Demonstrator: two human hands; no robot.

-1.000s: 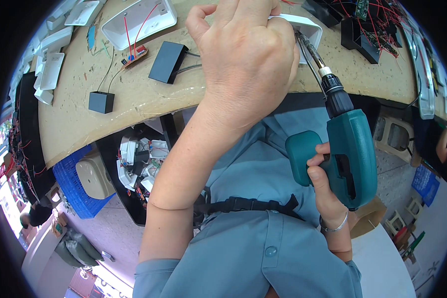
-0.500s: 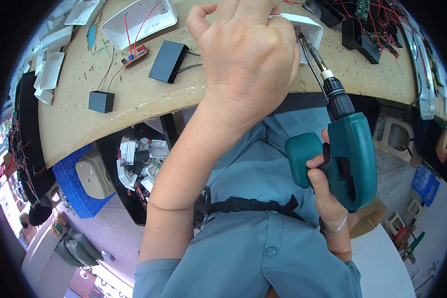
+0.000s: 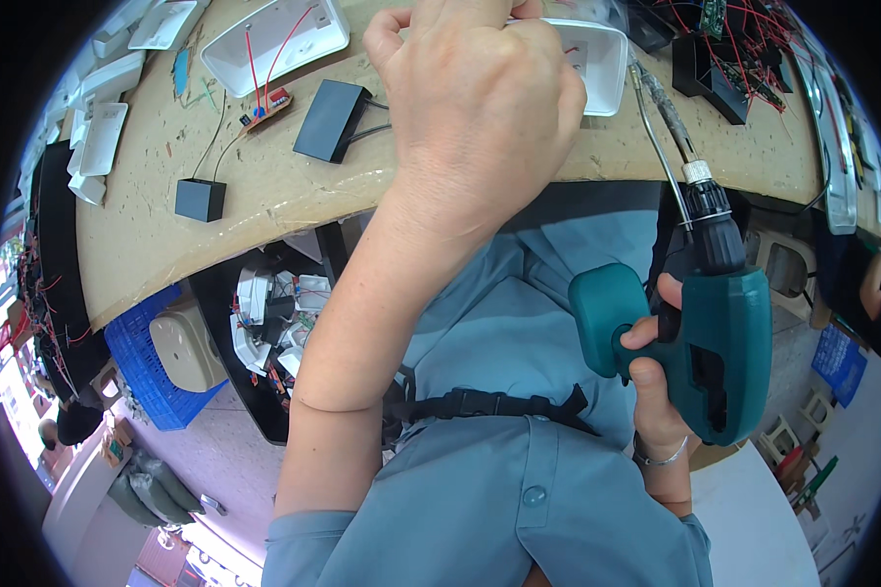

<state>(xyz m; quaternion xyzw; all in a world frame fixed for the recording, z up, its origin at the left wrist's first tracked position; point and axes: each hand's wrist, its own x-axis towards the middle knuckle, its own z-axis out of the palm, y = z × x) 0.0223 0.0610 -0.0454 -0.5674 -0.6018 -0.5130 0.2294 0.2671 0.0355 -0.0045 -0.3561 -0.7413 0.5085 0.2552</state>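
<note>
My right hand (image 3: pixel 653 382) is wrapped round the handle of a green soldering gun (image 3: pixel 729 342), a finger by its trigger. The gun's dark iron tip (image 3: pixel 668 112) and thin metal feed tube (image 3: pixel 659 137) point away from me, just right of a white plastic case (image 3: pixel 602 67). My left hand (image 3: pixel 480 88) lies over the left part of that case, fingers curled in. Its fingertips are hidden behind the hand and cut by the upper edge, so what they grip does not show. Left of it lies a black box (image 3: pixel 331 121) with two grey leads.
Further left are another white case (image 3: pixel 276 44) with red wires, a small circuit board (image 3: pixel 266 112) and a black block (image 3: pixel 200 200). Black housings with tangled red wires (image 3: pixel 719 88) sit at the right. Below the table's front edge is a black bin (image 3: pixel 272 411) of white parts.
My right hand has drawn the soldering gun toward me and to the right, and its tip has left the white case. My left hand and the case have shifted slightly left.
</note>
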